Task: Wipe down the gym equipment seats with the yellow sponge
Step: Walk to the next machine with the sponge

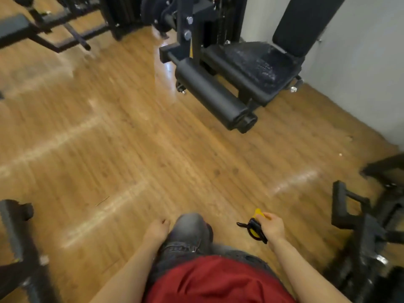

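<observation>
My right hand (272,226) grips the yellow sponge (260,212), which has a black strap or pad hanging below the fingers. It hangs low at my right side, above the wooden floor. My left hand (157,228) holds nothing and rests by my left thigh with loosely curled fingers. Ahead at the upper right stands a black machine with a padded seat (260,64) that looks wet or streaked, an upright backrest (303,25) and a roller pad (209,95) in front of it. Both hands are far from that seat.
A black bench frame (43,29) stands at the far left. More black equipment sits at the right edge (363,215) and at the lower left (15,237). A grey wall (360,73) closes the right side. Wooden floor (131,138) stretches between the machines.
</observation>
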Motion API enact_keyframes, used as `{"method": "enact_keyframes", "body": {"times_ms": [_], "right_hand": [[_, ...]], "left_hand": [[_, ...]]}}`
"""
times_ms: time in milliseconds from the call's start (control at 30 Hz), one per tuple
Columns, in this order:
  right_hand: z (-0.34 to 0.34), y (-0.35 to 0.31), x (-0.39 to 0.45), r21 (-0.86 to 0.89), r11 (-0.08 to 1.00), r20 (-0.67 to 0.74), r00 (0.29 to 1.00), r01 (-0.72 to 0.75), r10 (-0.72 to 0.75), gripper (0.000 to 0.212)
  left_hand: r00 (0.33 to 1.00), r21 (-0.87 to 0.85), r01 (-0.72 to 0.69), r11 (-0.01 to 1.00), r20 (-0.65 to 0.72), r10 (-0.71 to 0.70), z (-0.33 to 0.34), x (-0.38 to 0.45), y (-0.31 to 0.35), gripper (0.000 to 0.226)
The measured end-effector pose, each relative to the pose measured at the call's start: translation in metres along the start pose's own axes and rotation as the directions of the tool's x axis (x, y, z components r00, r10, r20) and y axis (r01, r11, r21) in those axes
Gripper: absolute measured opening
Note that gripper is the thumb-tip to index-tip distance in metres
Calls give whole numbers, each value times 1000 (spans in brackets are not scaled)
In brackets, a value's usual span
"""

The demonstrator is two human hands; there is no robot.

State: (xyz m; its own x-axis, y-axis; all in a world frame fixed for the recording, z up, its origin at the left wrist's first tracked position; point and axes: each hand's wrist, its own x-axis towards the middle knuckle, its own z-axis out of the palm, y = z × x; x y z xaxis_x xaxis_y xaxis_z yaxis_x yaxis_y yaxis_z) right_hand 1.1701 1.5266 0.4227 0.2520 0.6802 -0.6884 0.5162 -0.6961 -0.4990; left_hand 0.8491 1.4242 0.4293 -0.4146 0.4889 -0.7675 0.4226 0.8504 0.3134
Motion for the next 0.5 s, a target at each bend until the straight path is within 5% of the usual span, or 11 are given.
{"method": "enact_keyframes", "body": {"times_ms": [167, 333, 500], "right_hand": [[-18, -34, 56, -10, 996, 10, 996, -84, 84, 35], [-47, -92, 139, 22, 990, -29, 989, -141, 142, 31], [-98, -200, 235, -27, 997, -24, 997, -67, 67, 24]], "left_hand": [[989, 15, -114, 993, 101, 112, -5, 65, 122, 26], [984, -5, -169, 986, 65, 168, -16, 142, 244, 24], [976, -138, -175, 975, -156, 153, -51, 205, 384, 33]]}}
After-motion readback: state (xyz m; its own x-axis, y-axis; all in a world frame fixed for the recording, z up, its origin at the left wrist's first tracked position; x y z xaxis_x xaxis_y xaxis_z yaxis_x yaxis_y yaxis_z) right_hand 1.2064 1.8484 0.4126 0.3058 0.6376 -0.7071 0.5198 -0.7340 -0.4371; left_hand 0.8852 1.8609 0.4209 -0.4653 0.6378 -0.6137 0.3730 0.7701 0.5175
